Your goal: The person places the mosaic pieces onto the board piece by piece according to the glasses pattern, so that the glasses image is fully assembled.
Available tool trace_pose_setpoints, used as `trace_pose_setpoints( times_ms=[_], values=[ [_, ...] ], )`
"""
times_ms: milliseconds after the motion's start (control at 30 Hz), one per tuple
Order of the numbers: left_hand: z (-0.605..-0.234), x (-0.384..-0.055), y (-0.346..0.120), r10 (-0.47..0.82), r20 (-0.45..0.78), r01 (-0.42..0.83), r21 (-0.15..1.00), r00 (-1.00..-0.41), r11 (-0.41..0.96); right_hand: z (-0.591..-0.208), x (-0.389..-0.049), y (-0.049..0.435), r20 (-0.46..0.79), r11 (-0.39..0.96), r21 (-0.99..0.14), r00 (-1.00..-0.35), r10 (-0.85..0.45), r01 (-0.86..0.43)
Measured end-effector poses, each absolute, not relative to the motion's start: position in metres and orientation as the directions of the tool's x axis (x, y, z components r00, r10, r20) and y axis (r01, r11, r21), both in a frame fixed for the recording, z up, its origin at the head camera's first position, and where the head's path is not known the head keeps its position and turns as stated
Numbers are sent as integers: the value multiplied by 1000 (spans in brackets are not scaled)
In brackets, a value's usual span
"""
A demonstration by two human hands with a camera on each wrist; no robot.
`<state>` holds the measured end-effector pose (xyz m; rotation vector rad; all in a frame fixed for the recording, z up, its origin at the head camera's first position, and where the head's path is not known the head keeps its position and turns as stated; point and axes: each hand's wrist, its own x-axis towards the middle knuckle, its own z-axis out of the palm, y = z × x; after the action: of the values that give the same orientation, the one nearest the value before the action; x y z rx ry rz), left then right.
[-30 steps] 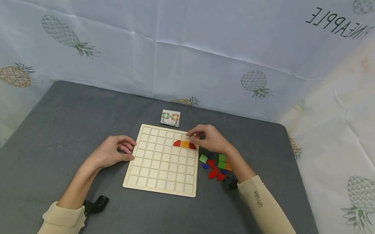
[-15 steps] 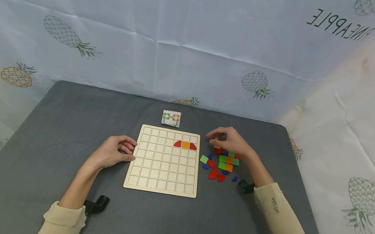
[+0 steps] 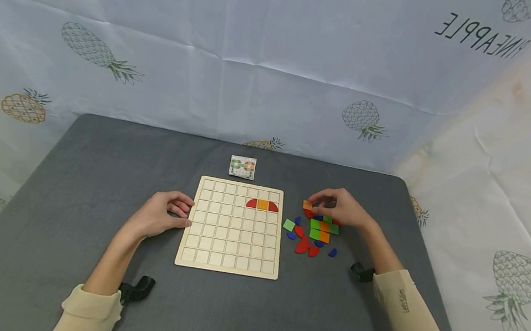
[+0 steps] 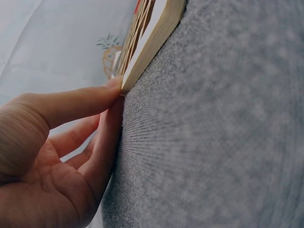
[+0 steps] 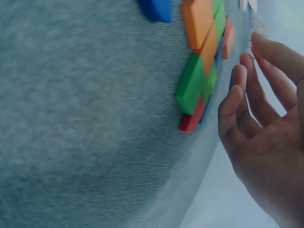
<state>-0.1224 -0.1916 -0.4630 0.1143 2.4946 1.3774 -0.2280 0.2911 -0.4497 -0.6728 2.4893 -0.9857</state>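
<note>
A square wooden board [image 3: 230, 239] with a grid of shallow cells lies on the table. In its upper right, an orange square tile [image 3: 262, 205] sits between two red curved tiles [image 3: 273, 207]. My left hand [image 3: 158, 214] rests at the board's left edge, thumb and fingers spread apart along it. In the left wrist view the thumb tip touches the board's side [image 4: 151, 50]. My right hand [image 3: 343, 206] is over the far end of a pile of coloured tiles [image 3: 320, 226], fingertips close to an orange tile [image 3: 308, 205]. Its fingers are loosely bent with nothing visible between them.
Beyond the board lies a small card [image 3: 242, 167] printed with a coloured grid pattern. Green, red, blue and orange tiles are scattered right of the board, with a blue half-round tile [image 3: 332, 252] apart from them. A patterned cloth [image 3: 194, 94] hangs behind the grey table [image 3: 109, 167].
My right hand has moved from the board's upper right corner rightward to above the tile pile, uncovering the right red tile on the board. The left hand has stayed at the board's edge.
</note>
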Motion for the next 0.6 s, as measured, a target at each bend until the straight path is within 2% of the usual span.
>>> trace_pose_setpoints(
  times_ms=[600],
  values=[
    [-464,-122,-192,206,-208,-64,836,-956,545,-463,-229,287,-139,702,-631,-843,-520,-329]
  ],
)
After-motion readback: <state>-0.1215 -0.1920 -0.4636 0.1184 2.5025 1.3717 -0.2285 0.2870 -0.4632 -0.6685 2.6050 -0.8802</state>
